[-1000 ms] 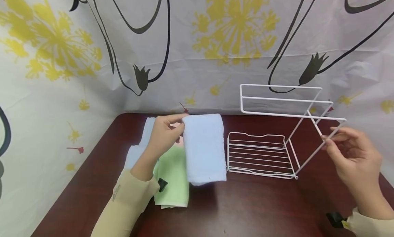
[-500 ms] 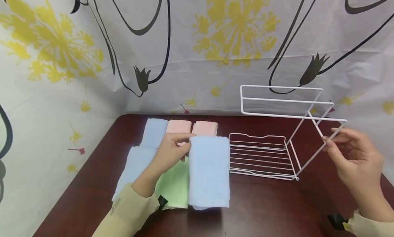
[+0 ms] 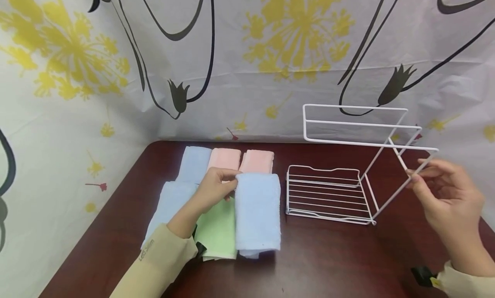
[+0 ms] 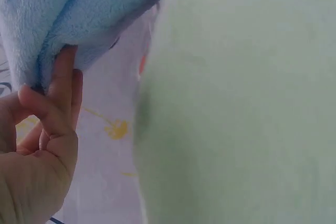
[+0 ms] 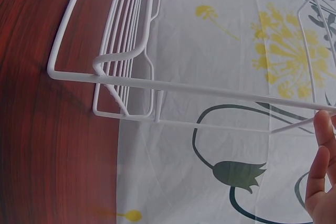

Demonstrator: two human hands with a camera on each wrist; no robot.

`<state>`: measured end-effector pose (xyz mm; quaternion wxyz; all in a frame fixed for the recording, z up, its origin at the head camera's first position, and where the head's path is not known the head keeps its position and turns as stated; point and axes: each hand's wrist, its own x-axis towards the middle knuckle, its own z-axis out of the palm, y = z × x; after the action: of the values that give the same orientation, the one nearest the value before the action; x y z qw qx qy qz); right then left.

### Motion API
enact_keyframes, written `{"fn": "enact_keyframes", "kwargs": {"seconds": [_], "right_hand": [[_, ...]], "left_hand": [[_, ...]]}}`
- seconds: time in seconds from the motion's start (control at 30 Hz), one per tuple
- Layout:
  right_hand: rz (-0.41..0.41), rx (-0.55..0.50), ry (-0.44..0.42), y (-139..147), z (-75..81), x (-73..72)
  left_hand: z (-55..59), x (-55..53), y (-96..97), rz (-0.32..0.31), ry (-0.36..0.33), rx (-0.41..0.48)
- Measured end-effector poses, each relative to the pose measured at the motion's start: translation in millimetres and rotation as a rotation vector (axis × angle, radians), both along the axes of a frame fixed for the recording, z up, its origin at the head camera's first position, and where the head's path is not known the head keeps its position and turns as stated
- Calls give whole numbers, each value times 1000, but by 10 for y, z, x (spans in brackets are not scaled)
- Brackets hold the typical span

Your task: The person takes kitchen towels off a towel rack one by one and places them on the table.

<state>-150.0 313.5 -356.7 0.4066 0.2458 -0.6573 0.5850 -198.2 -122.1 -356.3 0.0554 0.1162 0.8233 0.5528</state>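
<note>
My left hand (image 3: pixel 213 189) pinches the upper left corner of a folded light blue towel (image 3: pixel 258 212), which spreads to the right of the fingers. In the left wrist view, thumb and fingers grip the edge of that fluffy blue towel (image 4: pixel 94 9). A folded green towel (image 3: pixel 217 234) lies just left of it, partly behind the hand, and fills much of the left wrist view. My right hand (image 3: pixel 450 199) holds a slanted side wire of a white wire rack (image 3: pixel 371 144) between thumb and fingers. The right wrist view shows fingertips (image 5: pixel 323 124) on that wire.
Two folded pink towels (image 3: pixel 224 158) lie at the back, beside a folded blue towel (image 3: pixel 194 161). Another blue towel (image 3: pixel 170 203) lies nearer on the left. All rest on a dark red-brown table (image 3: pixel 317 263). A patterned cloth (image 3: pixel 247 87) hangs behind.
The left hand has brought the blue towel nearer, uncovering the pink towels at the back, then shifted slightly left. The right hand and the rack have stayed in place.
</note>
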Motion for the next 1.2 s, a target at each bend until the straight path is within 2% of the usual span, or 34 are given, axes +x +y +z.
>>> {"fn": "enact_keyframes", "kwargs": {"seconds": [0.1,0.27,0.37,0.5,0.63,0.7,0.77,0.9,1.03,1.17,1.2], "right_hand": [[-58,46,-11,5,5,8],[15,-10,7,0,2,-7],[22,-15,12,2,-1,-8],[0,-2,5,6,-2,-1],[57,-41,12,2,-1,-12],[70,-46,14,2,-1,-17],[51,-26,10,4,0,-16],[29,-5,4,9,-2,-13],[25,0,-1,17,-1,-8],[-31,44,-3,23,-4,3],[-18,34,2,22,-7,1]], "left_hand": [[-48,-41,-23,-17,-33,-17],[-134,-118,-62,-33,-73,-37],[-174,-160,-88,-44,-70,-62],[-227,-213,-111,-54,-56,-106],[-282,-255,-111,-69,-33,-181],[-296,-259,-106,-90,0,-226],[-307,-257,-95,-107,38,-262],[-311,-245,-71,-113,100,-307],[-337,-241,-47,-93,99,-355],[-376,-232,-40,-84,100,-396],[-380,-229,-40,-82,103,-400]]}}
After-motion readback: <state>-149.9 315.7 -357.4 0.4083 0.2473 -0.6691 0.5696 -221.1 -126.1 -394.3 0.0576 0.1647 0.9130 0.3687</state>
